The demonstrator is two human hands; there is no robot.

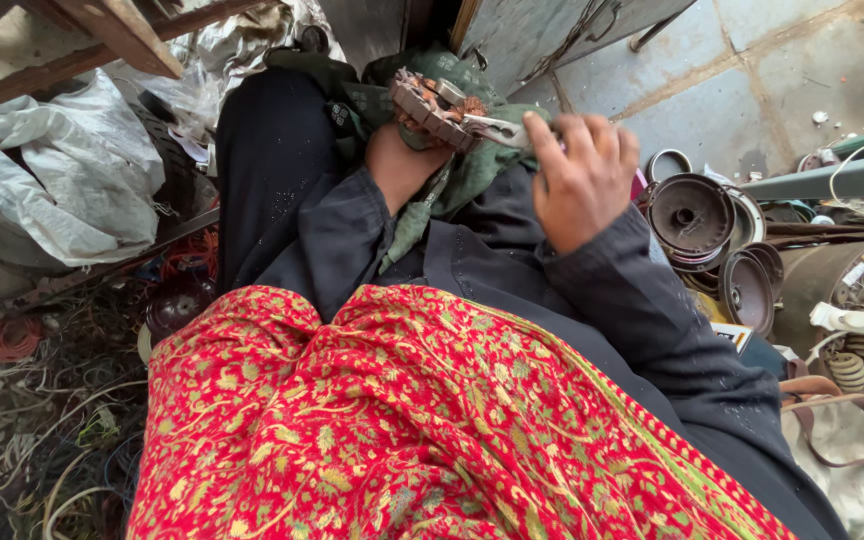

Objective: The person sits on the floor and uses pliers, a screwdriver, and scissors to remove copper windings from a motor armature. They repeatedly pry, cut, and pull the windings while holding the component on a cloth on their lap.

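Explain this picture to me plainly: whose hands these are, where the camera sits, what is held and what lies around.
One camera, worn on a person's head, looks down at their lap. No machine: two bare hands in dark sleeves. The left hand holds a round motor stator with copper windings, over a green cloth. The right hand grips metal pliers whose tip meets the stator. A red patterned shawl covers the lap. At one side lie tangled wires and a white sack; at the other, round metal motor covers on a tiled floor.
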